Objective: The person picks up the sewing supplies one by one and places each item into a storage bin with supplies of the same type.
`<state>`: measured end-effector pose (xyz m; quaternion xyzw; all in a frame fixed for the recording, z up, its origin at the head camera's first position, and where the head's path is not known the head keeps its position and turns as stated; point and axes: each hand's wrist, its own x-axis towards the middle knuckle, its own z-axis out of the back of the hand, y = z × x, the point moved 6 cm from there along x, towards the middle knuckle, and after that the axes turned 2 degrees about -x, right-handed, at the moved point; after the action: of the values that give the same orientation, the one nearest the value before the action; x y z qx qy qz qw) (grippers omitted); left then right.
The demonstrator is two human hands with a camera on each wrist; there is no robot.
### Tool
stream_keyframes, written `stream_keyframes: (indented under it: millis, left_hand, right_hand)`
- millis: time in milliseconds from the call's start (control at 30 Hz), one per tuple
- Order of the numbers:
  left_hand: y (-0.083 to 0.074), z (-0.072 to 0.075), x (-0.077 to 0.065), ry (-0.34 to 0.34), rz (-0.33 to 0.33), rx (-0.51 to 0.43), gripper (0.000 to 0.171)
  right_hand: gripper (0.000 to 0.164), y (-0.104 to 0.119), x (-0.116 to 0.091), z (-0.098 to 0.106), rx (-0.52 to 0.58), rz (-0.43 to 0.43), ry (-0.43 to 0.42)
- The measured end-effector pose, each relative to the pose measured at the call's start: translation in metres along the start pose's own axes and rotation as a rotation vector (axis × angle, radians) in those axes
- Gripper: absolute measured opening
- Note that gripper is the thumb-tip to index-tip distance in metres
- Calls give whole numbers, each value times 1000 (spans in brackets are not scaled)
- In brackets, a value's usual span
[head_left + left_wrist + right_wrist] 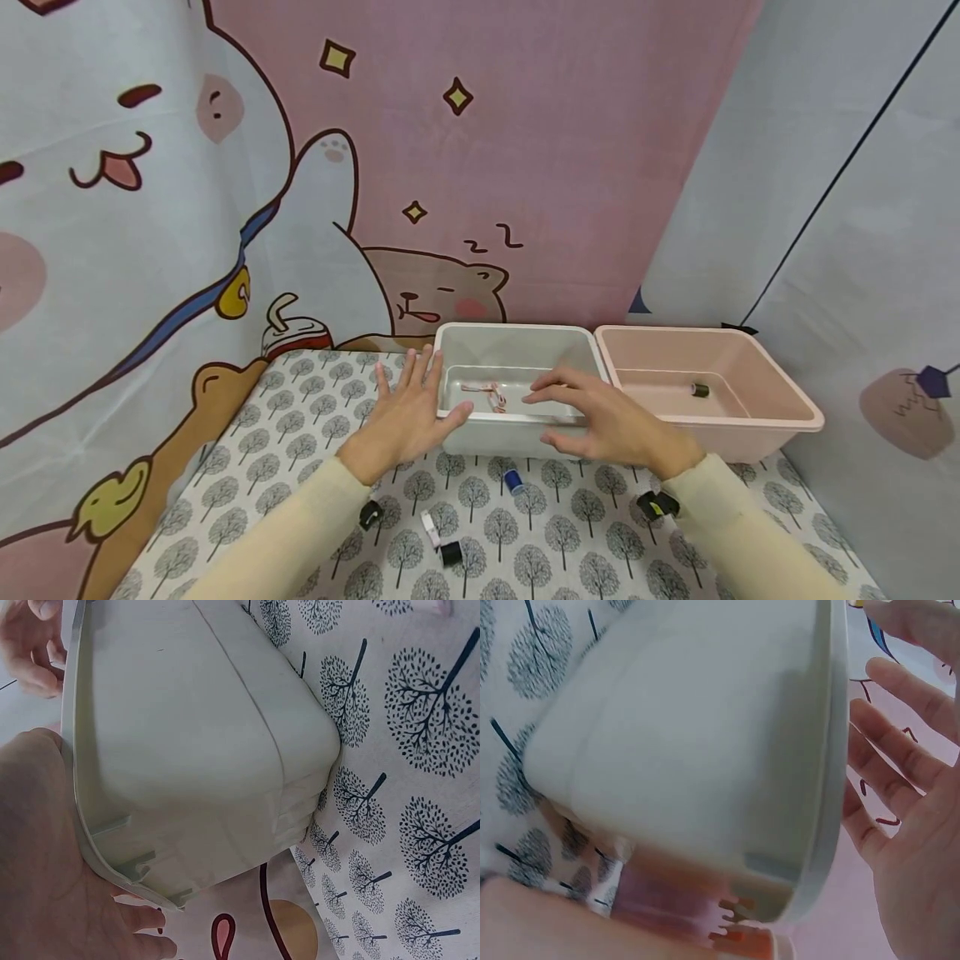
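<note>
My left hand (408, 417) is at the front left corner of a pale grey-white plastic bin (517, 343), its fingers spread and straight. In the left wrist view the palm lies against or very near the bin's rim; exact contact I cannot tell. My right hand (600, 412) hovers over the bin's front right side, fingers loosely bent and nothing visible between them. The right wrist view has its fingers (900, 750) apart from each other, beside the rim. Small red-and-white items (495, 398) lie on the bin's floor, their kind too small to tell.
A pink bin (675, 354) stands close on the right, with a dark spool-like piece (700, 390) inside. On the tree-print cloth lie a blue spool-like piece (513, 481), a white stick-like piece (431, 529), a black piece (451, 554) and more black pieces (651, 505) by the right sleeve.
</note>
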<state>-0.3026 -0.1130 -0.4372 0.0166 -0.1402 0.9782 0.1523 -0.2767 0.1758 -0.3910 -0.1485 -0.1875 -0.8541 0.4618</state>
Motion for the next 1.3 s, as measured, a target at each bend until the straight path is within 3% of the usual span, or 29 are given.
stream_keyframes:
  millis: [300,967,1067,1300]
  left_hand:
    - [-2,2,0,-13,-6,-13,114]
    - [-1,2,1,-26,-27,-9,114]
    - [-1,2,1,-27,-28,-7,114]
    - [-1,2,0,-24,-29,-11,114]
  right_hand:
    - [58,21,-14,-13,-39,35,-5]
    - [60,70,-23,-49,-35,286,-107]
    - [64,73,-23,-58,-22,295,-88]
    - [63,79,-27,-86,24,270,47]
